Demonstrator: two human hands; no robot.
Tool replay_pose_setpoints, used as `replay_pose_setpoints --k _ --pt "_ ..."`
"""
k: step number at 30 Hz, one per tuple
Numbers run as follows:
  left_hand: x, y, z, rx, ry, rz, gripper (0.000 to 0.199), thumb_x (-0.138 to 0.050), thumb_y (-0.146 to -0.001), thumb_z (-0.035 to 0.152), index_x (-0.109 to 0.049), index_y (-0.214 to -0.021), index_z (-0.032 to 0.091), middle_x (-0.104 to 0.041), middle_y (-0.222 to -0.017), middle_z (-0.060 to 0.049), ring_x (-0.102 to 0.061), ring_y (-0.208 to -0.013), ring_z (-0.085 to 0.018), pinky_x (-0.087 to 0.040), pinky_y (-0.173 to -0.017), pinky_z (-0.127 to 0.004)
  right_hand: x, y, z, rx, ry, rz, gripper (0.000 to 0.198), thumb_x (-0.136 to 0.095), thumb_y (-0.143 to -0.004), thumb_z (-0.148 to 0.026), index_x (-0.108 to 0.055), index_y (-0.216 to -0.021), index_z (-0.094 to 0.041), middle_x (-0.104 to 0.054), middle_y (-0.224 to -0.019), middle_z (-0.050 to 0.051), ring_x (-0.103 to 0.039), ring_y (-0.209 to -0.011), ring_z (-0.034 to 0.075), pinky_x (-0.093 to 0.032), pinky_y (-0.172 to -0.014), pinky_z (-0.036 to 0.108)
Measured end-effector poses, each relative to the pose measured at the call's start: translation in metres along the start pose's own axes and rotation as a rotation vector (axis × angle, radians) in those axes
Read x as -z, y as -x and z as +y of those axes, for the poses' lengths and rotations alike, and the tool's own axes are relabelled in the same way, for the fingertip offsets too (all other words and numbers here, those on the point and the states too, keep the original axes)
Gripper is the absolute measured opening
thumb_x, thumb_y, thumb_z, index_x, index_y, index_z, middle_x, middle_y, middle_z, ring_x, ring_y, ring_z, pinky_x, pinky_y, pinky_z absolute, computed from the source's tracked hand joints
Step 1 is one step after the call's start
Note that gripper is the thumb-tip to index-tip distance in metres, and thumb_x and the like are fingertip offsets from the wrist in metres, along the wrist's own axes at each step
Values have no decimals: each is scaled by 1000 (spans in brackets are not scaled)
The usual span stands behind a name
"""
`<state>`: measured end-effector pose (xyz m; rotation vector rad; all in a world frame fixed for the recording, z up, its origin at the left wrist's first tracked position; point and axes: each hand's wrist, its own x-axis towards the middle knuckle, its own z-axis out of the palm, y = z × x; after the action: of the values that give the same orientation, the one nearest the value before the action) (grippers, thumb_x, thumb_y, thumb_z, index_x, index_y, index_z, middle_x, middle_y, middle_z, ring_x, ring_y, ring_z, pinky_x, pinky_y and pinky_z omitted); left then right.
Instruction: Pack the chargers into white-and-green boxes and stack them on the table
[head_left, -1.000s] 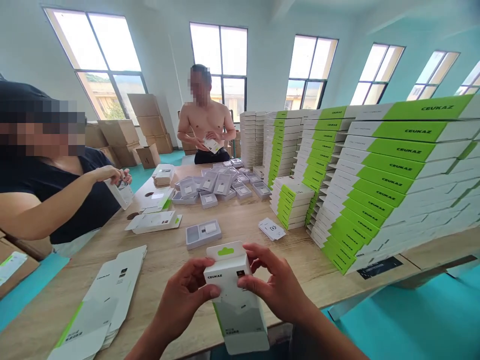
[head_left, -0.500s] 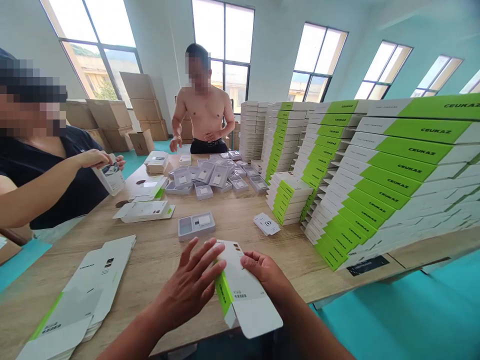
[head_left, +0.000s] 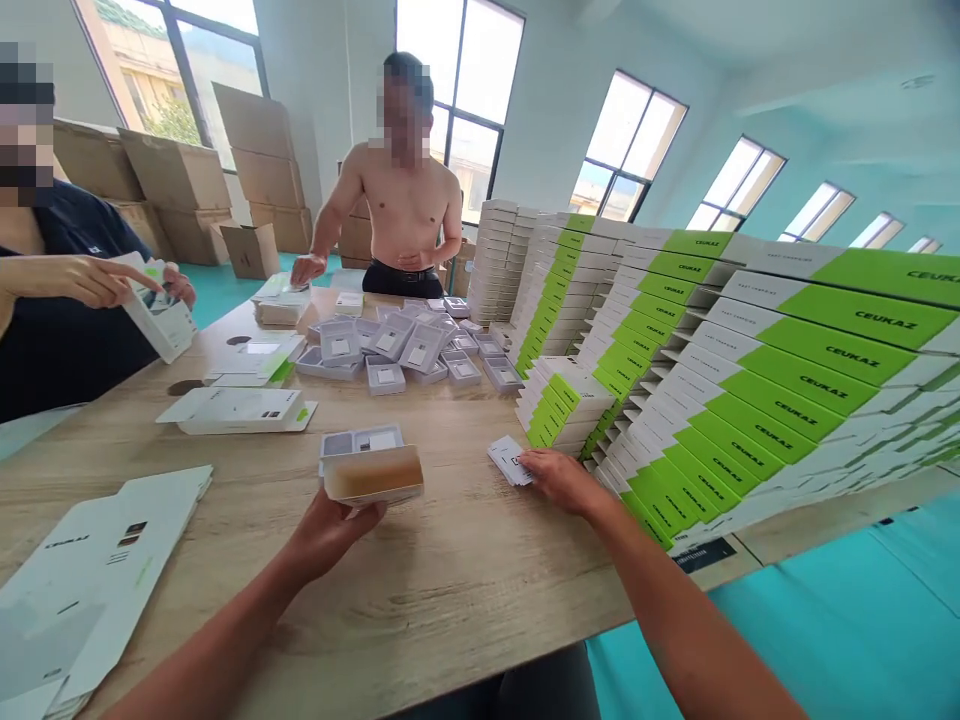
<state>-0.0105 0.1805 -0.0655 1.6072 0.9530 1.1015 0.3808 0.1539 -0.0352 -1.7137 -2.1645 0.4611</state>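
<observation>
My left hand (head_left: 337,530) is closed around a small carton (head_left: 375,482), whose open end shows a brown inside. Just behind that carton, and partly covered by it, lies a grey plastic tray (head_left: 382,436) with a white piece in it. To the right, my right hand (head_left: 559,478) has its fingers closed on the edge of a small pile of printed white cards (head_left: 507,458). Whether it grips one card or several cannot be made out. Flat unfolded cartons (head_left: 97,570) are stacked at the near left.
Tall stacks of white and green boxes (head_left: 795,380) line the right side of the table (head_left: 465,600). Filled plastic trays (head_left: 397,345) are heaped mid-table. A folded carton (head_left: 236,408) lies at left. Two co-workers stand or sit beyond, one holding a carton (head_left: 161,315).
My left hand has moved left with the carton and turned its open end toward me. My right hand has let go of the carton and reached right to the cards. The view has shifted.
</observation>
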Motion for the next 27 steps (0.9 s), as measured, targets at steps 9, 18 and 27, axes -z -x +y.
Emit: replay_pose_setpoints --k 9,18,27 --pt "7 1 17 -204 -139 -65 32 -68 -83 35 -68 -111 20 -71 -118 -13 -66 -114 -30 -55 -98 -44 7 -4 3 0 -48 -85 26 -69 -80 -17 -82 -102 -20 -73 -127 12 -67 -123 30 -48 -109 45" --pt "10 0 5 -201 -98 -53 34 -70 -82 37 -69 -111 20 -72 -120 -13 -66 -116 -33 -53 -102 -46 10 -5 -3 -10 -95 -22 26 -76 -74 -20 -82 -100 -20 -78 -119 11 -71 -114 30 -51 -103 41" --pt "11 -2 2 -192 -77 3 35 -71 -81 34 -66 -113 20 -71 -122 -12 -66 -118 -33 -54 -99 -45 14 17 -60 22 -134 508 39 -43 -103 -40 -74 -103 -17 -79 -83 8 -72 -69 22 -58 -64 33"
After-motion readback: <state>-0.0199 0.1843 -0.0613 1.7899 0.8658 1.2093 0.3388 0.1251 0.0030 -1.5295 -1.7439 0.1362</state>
